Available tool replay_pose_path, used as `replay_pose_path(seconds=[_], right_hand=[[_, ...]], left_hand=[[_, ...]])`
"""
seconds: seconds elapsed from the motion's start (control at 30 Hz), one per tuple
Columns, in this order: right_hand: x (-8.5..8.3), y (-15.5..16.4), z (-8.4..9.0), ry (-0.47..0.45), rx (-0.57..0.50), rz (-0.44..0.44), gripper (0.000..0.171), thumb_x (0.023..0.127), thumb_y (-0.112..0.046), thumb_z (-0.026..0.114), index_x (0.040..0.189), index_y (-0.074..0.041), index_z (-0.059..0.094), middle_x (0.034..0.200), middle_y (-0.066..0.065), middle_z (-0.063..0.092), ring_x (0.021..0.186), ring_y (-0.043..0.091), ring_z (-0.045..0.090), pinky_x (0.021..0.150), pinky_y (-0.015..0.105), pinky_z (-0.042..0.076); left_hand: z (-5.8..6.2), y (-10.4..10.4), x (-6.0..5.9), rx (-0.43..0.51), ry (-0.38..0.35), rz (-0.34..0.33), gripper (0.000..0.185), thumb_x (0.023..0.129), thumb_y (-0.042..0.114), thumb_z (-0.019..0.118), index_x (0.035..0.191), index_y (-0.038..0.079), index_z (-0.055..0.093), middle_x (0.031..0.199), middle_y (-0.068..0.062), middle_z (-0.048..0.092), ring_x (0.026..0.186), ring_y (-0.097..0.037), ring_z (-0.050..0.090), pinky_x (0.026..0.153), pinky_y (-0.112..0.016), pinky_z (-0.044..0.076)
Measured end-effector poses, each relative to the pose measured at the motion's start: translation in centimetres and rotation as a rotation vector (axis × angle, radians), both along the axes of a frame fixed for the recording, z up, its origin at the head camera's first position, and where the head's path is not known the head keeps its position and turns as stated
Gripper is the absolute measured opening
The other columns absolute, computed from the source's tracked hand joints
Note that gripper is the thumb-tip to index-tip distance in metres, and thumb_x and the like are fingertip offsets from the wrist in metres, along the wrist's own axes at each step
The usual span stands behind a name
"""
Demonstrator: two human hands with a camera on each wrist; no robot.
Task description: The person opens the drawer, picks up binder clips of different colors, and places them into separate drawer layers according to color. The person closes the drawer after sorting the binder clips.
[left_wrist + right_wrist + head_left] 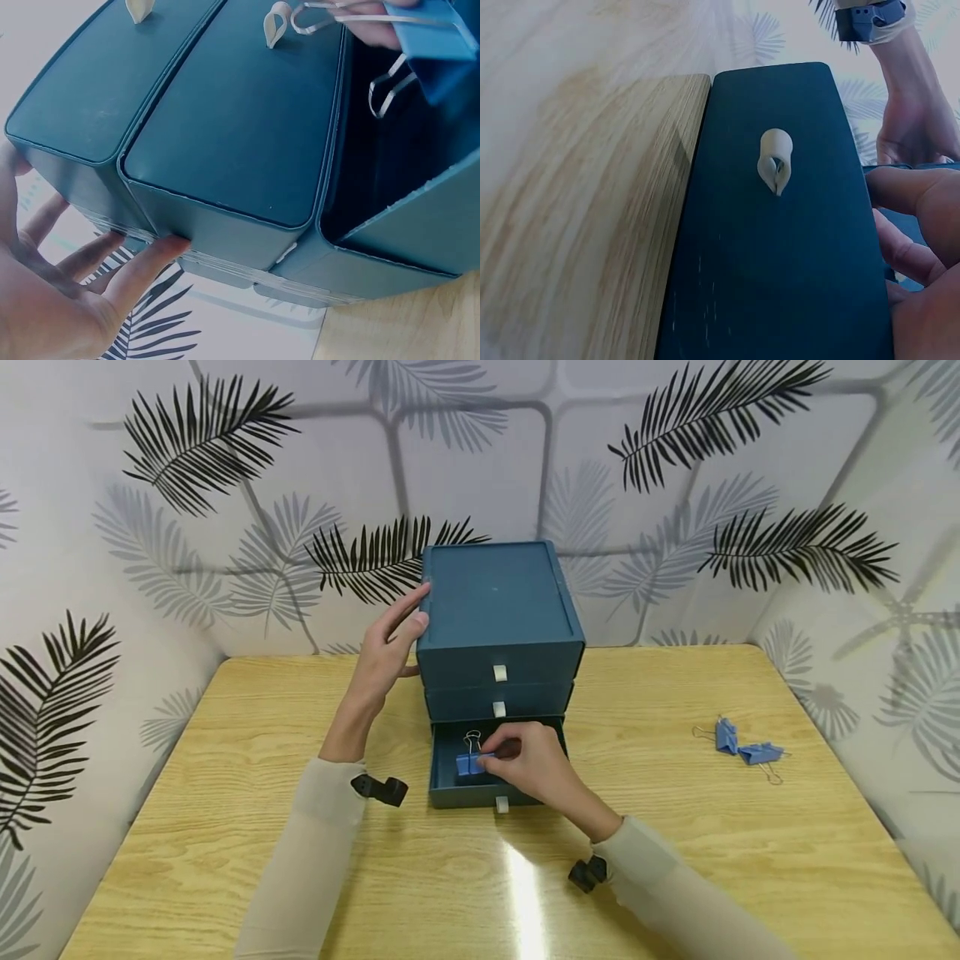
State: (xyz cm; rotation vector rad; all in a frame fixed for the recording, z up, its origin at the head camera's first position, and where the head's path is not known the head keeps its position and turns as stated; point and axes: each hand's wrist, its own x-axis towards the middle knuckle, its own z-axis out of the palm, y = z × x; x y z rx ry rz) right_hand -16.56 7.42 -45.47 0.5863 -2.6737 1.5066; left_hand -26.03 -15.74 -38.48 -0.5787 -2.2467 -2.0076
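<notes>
A dark blue-green drawer box [495, 597] stands on the table, its bottom drawer [465, 797] pulled out. Between thumb and fingertips, my right hand [528, 762] pinches a blue binder clip [469, 764] over that drawer. The binder clip [433, 45], with its wire handles spread, shows at the top right of the left wrist view. My left hand [386, 652] rests against the box's left side, its fingers fairly straight; in the left wrist view the fingertips [171, 246] touch the side wall. In the right wrist view the drawer front [772, 247] hides the clip.
Two more blue binder clips, a near one [761, 753] and a farther one [726, 737], lie on the wooden table [660, 877] to the right. White pull tabs [500, 673] stick out of the drawer fronts. A leaf-patterned curtain [480, 468] hangs behind the table.
</notes>
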Motion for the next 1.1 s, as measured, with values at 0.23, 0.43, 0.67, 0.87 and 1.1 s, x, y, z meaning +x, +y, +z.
replay_pose_path(seconds=[0.23, 0.43, 0.67, 0.87, 1.1], right_hand=[[-0.8, -1.2, -0.3, -0.063, 0.05, 0.061, 0.006, 0.087, -0.008, 0.082, 0.085, -0.011, 0.078, 0.088, 0.001, 0.074, 0.07, 0.007, 0.068, 0.065, 0.024, 0.057], [-1.4, -2.0, -0.5, -0.072, 0.112, 0.104, 0.006, 0.088, -0.006, 0.081, 0.085, -0.01, 0.078, 0.086, -0.001, 0.073, 0.07, 0.007, 0.067, 0.064, 0.023, 0.056], [-1.5, -2.5, -0.5, -0.093, 0.12, 0.119, 0.007, 0.088, -0.004, 0.08, 0.083, -0.007, 0.077, 0.085, 0.001, 0.073, 0.069, 0.006, 0.067, 0.063, 0.023, 0.055], [-1.5, -2.6, -0.7, -0.073, 0.157, 0.118, 0.009, 0.088, -0.005, 0.081, 0.082, -0.01, 0.077, 0.083, -0.001, 0.073, 0.068, 0.006, 0.065, 0.062, 0.024, 0.054], [-1.2, -2.4, -0.6, -0.074, 0.167, 0.095, 0.008, 0.088, -0.008, 0.082, 0.083, -0.012, 0.078, 0.083, -0.003, 0.073, 0.069, 0.006, 0.066, 0.064, 0.025, 0.055]], left_hand=[[-0.1, -0.1, 0.0, 0.002, 0.006, -0.001, 0.049, 0.107, 0.037, 0.053, 0.156, 0.031, 0.048, 0.162, 0.002, 0.037, 0.146, -0.03, 0.04, 0.086, -0.072, 0.05], [-0.2, 0.0, -0.1, 0.008, -0.004, -0.001, 0.05, 0.109, 0.031, 0.051, 0.158, 0.025, 0.044, 0.164, 0.0, 0.035, 0.146, -0.029, 0.038, 0.087, -0.073, 0.05], [1.5, 0.4, 1.4, 0.006, -0.02, 0.002, 0.051, 0.109, 0.025, 0.049, 0.159, 0.015, 0.042, 0.165, -0.008, 0.034, 0.146, -0.034, 0.038, 0.09, -0.073, 0.048], [2.3, 0.5, 2.3, 0.004, -0.02, 0.005, 0.051, 0.109, 0.025, 0.05, 0.158, 0.014, 0.043, 0.164, -0.009, 0.034, 0.147, -0.035, 0.037, 0.091, -0.072, 0.047], [1.5, 0.4, 1.5, 0.012, -0.018, 0.002, 0.051, 0.109, 0.024, 0.049, 0.159, 0.015, 0.043, 0.164, -0.008, 0.034, 0.147, -0.034, 0.037, 0.09, -0.072, 0.048]])
